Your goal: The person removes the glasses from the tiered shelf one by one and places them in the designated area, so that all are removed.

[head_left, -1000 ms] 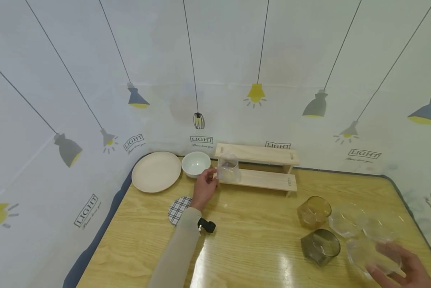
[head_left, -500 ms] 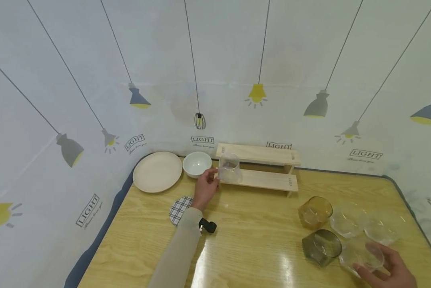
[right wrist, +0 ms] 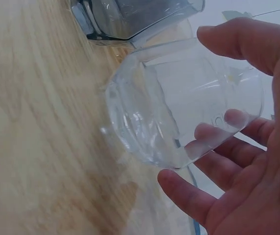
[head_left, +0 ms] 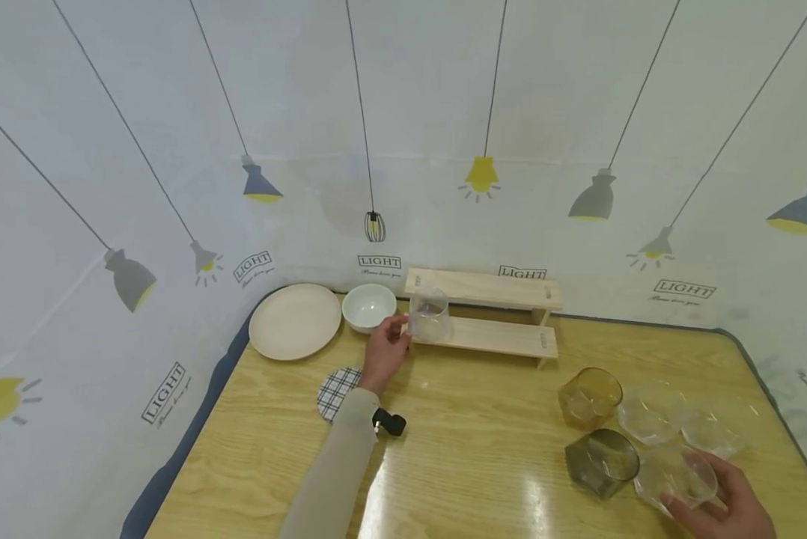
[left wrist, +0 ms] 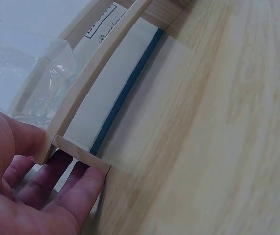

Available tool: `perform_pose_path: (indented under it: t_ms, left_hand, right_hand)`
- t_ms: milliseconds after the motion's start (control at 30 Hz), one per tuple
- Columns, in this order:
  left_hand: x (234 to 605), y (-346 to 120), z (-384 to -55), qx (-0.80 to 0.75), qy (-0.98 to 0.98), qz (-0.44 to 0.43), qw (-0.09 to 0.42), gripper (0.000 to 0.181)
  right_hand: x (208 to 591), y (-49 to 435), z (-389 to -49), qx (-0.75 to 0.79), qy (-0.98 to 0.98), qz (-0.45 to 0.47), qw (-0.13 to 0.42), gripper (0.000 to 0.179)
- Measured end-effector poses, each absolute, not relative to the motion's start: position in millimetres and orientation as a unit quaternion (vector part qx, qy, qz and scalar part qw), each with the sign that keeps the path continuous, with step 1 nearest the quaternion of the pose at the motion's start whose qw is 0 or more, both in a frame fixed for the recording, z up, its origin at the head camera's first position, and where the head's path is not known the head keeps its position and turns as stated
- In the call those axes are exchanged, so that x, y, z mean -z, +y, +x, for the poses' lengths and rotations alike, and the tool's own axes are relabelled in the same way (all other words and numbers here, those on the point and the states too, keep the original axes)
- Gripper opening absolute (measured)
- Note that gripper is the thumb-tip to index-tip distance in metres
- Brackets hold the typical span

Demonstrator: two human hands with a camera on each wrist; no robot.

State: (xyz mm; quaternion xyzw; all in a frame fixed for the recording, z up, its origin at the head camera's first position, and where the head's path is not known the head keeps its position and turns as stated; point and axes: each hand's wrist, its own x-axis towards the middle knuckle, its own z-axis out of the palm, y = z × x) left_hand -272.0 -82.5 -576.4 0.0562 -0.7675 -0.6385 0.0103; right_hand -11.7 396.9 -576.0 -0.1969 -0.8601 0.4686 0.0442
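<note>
In the head view my left hand [head_left: 385, 353] is at the left end of a two-step wooden shelf [head_left: 504, 337]. The left wrist view has its thumb by the lower board [left wrist: 83, 93] and its fingers curled under, against the end support [left wrist: 81, 152]. On that board stands a clear glass [head_left: 429, 316], close to the thumb. My right hand [head_left: 730, 500] holds another clear glass [right wrist: 179, 103], thumb on one side and fingers on the other. A grey glass [head_left: 599, 466] is right beside it, with an amber glass [head_left: 588, 398] behind.
Two more clear glasses [head_left: 648, 414] stand behind the one at my right hand. Back left are a beige plate [head_left: 294, 322] and a pale bowl [head_left: 368, 307]. A checked round coaster [head_left: 336, 393] lies partly under my left forearm. A lamp-patterned wall covering [head_left: 430, 187] borders the table.
My right hand has moved left with its clear glass, up to the grey glass, and has barely shifted in the last half second. The left hand stays at the shelf end.
</note>
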Motion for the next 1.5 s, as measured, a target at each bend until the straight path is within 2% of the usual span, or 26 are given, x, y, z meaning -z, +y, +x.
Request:
perform_pose_path:
  t_ms: [167, 433, 667, 933, 1200, 1500]
  left_hand:
    - [577.4, -82.7, -271.4, 0.637, -0.769, 0.062, 0.001, 0.031]
    - [574.6, -82.7, -272.4, 0.632, -0.772, 0.065, 0.000, 0.033]
    - [574.1, -80.9, -272.7, 0.631, -0.774, 0.058, 0.005, 0.032]
    - [577.6, -81.4, -274.6, 0.631, -0.774, 0.053, 0.011, 0.033]
    - [578.0, -79.2, -276.0, 0.616, -0.786, 0.048, 0.031, 0.032]
    - [581.2, -82.9, -271.5, 0.628, -0.777, 0.043, 0.022, 0.031]
  right_hand:
    - [567.3, 387.3, -7.7, -0.416, -0.884, -0.191, 0.090, 0.085]
    - [539.6, 365.7, -15.7, -0.381, -0.889, -0.177, 0.183, 0.069]
    - [518.5, 355.0, -29.4, -0.371, -0.892, -0.103, 0.235, 0.066]
    - [504.9, 334.3, -50.3, -0.405, -0.883, -0.033, 0.237, 0.057]
    - [498.4, 289.3, -79.4, -0.433, -0.864, 0.037, 0.253, 0.052]
    - [488.9, 226.1, -114.5, -0.468, -0.852, 0.055, 0.228, 0.039]
